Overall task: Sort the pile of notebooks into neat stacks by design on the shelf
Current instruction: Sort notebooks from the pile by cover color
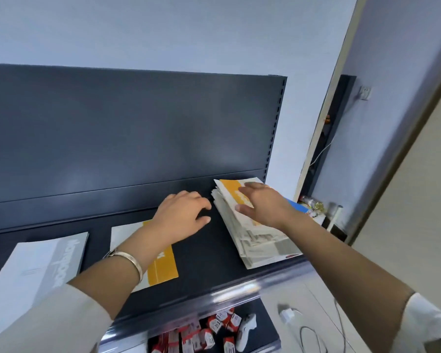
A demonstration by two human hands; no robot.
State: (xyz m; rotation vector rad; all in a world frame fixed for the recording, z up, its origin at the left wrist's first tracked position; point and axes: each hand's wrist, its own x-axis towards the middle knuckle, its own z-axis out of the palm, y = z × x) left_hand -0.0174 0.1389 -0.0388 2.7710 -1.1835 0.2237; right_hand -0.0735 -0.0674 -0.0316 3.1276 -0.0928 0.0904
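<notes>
as your right hand (260, 205) lies flat, fingers spread, on the pile of white-and-orange paper notebooks (260, 240) at the right end of the dark metal shelf (201, 250), your left hand (181, 215) hovers empty, relaxed; next, lift the top one.

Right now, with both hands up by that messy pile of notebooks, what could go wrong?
1. The pile is fanned and uneven, and its near corner lies close to the shelf's front edge. If the right hand slides the top notebook off, lower ones may be dragged over that edge.
2. The left hand reaches across the yellow-and-white notebook already laid out; the bracelet on that wrist could knock it askew.
</notes>
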